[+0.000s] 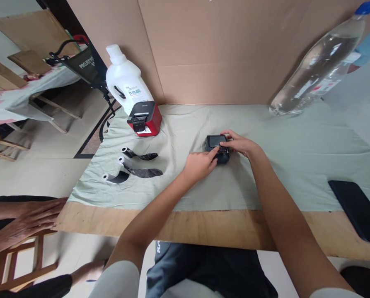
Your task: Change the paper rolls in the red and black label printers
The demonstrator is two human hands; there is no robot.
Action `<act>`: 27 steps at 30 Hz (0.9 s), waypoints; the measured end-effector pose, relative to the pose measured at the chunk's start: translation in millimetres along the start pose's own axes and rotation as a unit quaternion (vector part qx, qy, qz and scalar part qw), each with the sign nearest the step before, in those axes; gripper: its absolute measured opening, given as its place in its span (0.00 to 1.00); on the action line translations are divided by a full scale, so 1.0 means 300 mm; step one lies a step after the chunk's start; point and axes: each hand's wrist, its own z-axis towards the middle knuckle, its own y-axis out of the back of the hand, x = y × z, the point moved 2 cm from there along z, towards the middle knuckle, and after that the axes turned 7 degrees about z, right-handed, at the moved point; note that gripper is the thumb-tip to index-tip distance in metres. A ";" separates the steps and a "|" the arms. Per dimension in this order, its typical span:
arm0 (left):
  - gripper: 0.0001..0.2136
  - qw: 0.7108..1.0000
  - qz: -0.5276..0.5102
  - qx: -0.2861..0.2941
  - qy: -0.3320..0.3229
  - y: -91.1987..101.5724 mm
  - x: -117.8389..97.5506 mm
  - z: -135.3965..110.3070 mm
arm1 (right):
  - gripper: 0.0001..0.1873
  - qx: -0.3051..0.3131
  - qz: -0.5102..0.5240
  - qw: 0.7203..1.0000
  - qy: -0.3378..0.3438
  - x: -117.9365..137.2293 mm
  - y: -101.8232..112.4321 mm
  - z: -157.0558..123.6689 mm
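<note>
A small black handheld device (215, 142) with a screen and keypad lies on the pale green cloth (185, 182) near the table's middle. My right hand (241, 145) grips its right side, thumb on its edge. My left hand (200, 164) is curled, its forefinger stretched out and pressing the keypad below the screen. To the left lie three small rolls (131, 165) with dark tape trailing out. Behind them stands a red and black label printer (144, 119).
A white detergent jug (125, 80) stands behind the printer against a cardboard wall. A clear plastic bottle (320, 62) leans at the back right. A dark phone (357, 209) lies at the right front edge. Another person's hands (26, 221) rest at the lower left.
</note>
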 end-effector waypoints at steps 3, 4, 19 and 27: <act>0.38 0.998 -0.013 0.002 0.062 0.018 0.023 0.011 | 0.34 -0.017 0.021 1.000 0.007 -0.015 -0.010 -0.011; 0.42 0.997 -0.016 0.006 0.075 0.017 0.031 0.015 | 0.34 -0.028 0.031 0.999 0.013 -0.023 -0.017 -0.016; 0.39 0.989 -0.031 -0.067 -0.125 -0.056 -0.306 0.426 | 0.32 -0.251 0.203 0.938 0.124 -0.187 0.351 -0.080; 0.35 0.976 -0.091 -0.086 -0.177 -0.245 -0.713 0.844 | 0.26 -0.403 0.257 0.874 0.086 -0.384 0.839 0.008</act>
